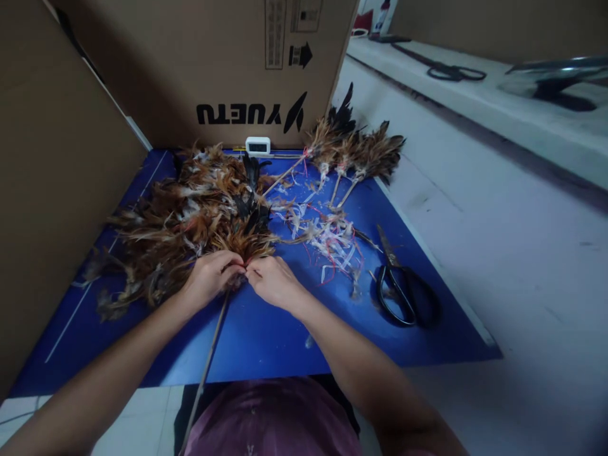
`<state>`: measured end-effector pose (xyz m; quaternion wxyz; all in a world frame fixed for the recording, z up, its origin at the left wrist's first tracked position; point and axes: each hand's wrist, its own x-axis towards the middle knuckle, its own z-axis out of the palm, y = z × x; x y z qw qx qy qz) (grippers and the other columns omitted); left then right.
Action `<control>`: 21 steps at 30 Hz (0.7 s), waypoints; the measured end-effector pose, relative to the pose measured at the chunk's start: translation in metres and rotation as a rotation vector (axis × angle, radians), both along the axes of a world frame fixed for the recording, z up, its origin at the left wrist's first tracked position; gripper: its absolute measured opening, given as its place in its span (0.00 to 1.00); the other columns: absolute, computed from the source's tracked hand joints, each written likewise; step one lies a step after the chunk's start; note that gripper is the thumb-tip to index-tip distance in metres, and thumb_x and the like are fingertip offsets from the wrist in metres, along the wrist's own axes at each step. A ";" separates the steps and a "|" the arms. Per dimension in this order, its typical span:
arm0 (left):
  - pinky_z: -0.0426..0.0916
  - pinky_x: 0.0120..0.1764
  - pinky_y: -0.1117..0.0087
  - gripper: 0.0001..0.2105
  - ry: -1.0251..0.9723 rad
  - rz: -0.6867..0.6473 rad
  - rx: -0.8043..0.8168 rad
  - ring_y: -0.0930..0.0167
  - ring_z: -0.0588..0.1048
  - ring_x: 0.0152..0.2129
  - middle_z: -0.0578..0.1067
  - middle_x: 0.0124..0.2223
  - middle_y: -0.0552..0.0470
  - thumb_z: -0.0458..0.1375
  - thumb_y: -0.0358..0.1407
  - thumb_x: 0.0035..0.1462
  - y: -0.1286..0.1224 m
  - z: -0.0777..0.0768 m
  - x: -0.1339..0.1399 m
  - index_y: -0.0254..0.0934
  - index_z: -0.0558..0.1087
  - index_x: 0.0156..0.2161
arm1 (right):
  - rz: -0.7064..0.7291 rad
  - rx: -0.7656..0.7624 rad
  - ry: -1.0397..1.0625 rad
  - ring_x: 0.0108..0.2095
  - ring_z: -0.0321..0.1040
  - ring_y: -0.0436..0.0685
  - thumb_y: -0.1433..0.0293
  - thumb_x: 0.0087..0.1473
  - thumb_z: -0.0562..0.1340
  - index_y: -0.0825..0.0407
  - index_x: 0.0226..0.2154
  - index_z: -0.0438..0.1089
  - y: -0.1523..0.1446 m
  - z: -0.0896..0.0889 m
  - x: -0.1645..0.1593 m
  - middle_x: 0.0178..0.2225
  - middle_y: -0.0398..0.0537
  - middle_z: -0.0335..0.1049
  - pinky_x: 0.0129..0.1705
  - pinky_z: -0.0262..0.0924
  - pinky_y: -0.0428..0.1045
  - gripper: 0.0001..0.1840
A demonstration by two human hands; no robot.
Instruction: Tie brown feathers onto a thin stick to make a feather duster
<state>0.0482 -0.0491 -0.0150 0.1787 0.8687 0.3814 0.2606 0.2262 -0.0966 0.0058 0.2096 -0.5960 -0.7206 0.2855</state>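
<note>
Brand "YUETU" printed in black, upside down, with leaf-like logo beside it, on cardboard box (213, 63) behind blue mat. Black arrow pictogram and label panel printed above; small print unreadable. Display of small white device (257, 146) unreadable.

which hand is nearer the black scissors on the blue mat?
Right. The right hand pinches the feather bundle on the stick, left of the scissors with bare mat between. The left hand grips the same bundle farther left.

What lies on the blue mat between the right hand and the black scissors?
In the head view, loose clippings of white strips, red thread and feather bits lie between the right hand and the scissors, on the blue mat.
</note>
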 end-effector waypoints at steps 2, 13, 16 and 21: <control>0.66 0.32 0.74 0.05 0.052 0.036 -0.004 0.72 0.75 0.26 0.77 0.29 0.53 0.56 0.36 0.59 -0.001 0.002 0.000 0.37 0.72 0.34 | -0.016 -0.013 -0.015 0.31 0.72 0.54 0.74 0.54 0.57 0.49 0.32 0.78 -0.003 0.004 0.001 0.30 0.48 0.78 0.32 0.52 0.47 0.14; 0.68 0.34 0.73 0.09 0.128 -0.158 0.119 0.72 0.75 0.29 0.76 0.32 0.50 0.52 0.34 0.63 0.002 -0.005 -0.011 0.36 0.74 0.37 | -0.030 0.089 -0.089 0.30 0.72 0.55 0.71 0.56 0.57 0.51 0.32 0.75 -0.011 0.007 -0.008 0.29 0.47 0.77 0.31 0.51 0.48 0.11; 0.68 0.34 0.72 0.10 0.133 -0.190 0.147 0.71 0.74 0.30 0.76 0.32 0.48 0.50 0.33 0.63 0.001 -0.006 -0.012 0.35 0.74 0.39 | 0.007 0.178 -0.131 0.31 0.72 0.55 0.71 0.59 0.55 0.53 0.36 0.74 -0.015 0.003 -0.014 0.33 0.50 0.78 0.32 0.53 0.49 0.12; 0.70 0.35 0.73 0.10 0.032 -0.175 0.089 0.72 0.76 0.30 0.78 0.32 0.49 0.50 0.31 0.62 -0.002 -0.002 -0.011 0.35 0.74 0.36 | 0.182 0.347 -0.093 0.32 0.69 0.54 0.68 0.62 0.53 0.53 0.30 0.73 -0.023 0.004 -0.017 0.31 0.47 0.77 0.36 0.56 0.49 0.15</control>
